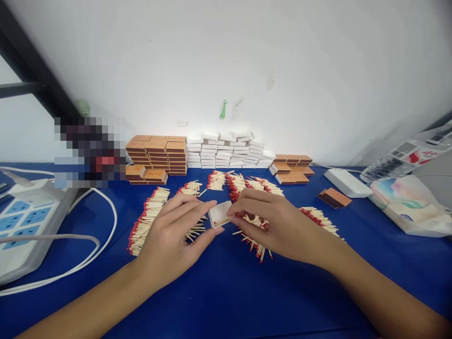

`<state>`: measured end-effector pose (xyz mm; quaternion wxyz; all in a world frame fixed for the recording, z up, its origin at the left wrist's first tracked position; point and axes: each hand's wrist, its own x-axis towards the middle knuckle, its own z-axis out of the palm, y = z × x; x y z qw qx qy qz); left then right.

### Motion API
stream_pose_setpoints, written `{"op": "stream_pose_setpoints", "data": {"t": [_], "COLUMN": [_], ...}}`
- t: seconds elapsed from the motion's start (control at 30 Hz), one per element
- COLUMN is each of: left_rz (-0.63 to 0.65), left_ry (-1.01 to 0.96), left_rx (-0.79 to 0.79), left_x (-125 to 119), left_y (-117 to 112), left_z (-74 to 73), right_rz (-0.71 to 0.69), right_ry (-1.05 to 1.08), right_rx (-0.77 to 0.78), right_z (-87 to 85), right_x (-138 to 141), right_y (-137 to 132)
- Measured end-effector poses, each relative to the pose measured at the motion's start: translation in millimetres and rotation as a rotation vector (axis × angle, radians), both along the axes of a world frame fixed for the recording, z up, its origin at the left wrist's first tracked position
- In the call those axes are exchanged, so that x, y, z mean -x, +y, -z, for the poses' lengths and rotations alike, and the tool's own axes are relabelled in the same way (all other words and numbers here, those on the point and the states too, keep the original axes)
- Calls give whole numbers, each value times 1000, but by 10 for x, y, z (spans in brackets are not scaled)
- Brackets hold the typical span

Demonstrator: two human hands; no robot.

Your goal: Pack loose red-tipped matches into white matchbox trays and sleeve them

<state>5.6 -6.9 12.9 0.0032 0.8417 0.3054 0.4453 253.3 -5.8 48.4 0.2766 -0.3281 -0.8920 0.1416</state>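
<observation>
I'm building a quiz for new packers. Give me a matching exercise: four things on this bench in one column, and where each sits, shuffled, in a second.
Things
1. small white tray
2. power strip
3. stack of white trays
4. lone orange box

Places
A. far left, by the white cable
B. between the fingers of the left hand and right hand
C. alone, right of the loose matches
D. at the wall, between orange box stacks

Pairs: 1-B, 2-A, 3-D, 4-C.

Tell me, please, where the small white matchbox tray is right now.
The matchbox tray is centre of the head view, pinched between the left hand and right hand, amid loose matches.
</observation>
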Motion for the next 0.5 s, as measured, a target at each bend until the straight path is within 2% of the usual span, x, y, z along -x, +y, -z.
{"op": "stream_pose_setpoints", "data": {"t": [0.1, 0.23, 0.33, 0.5], "left_rz": [-1, 19, 39, 38], "left_ry": [25, 75, 79, 82], "left_rx": [20, 66, 62, 52], "left_x": [3, 4, 1, 6], "left_y": [4, -7, -27, -36], "left_z": [18, 66, 89, 97], "right_rz": [85, 450, 645, 734], "right_ry": [68, 77, -34, -247], "right_rx": [-70, -79, 68, 253], "right_z": [-4, 51, 88, 28], "right_x": [-72, -302, -459, -492], "right_y": [106, 448, 767, 1199]}}
